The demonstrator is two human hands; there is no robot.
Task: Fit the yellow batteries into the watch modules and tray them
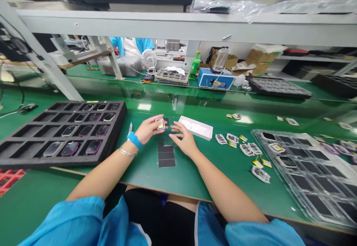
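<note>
My left hand (150,128), with a blue wristband, holds a small white watch-like casing (160,123) that shows a yellow part inside. My right hand (182,138) is just to the right of it, fingers spread and apart, with nothing seen between them. Below the hands, a clear sheet with black rectangles (166,156) lies on the green table (145,175). Behind my right hand sits a shallow white box (196,127) with small specks in it. Several open white casings (247,149) with yellow-edged batteries (258,164) lie to the right.
A black foam tray (97,157) with several watch casings stands at the left. Tweezers (130,128) lie beside it. Clear plastic trays (295,186) fill the right. Behind are a fan (149,59), a green bottle (195,65), a blue device (215,78) and a person across the bench.
</note>
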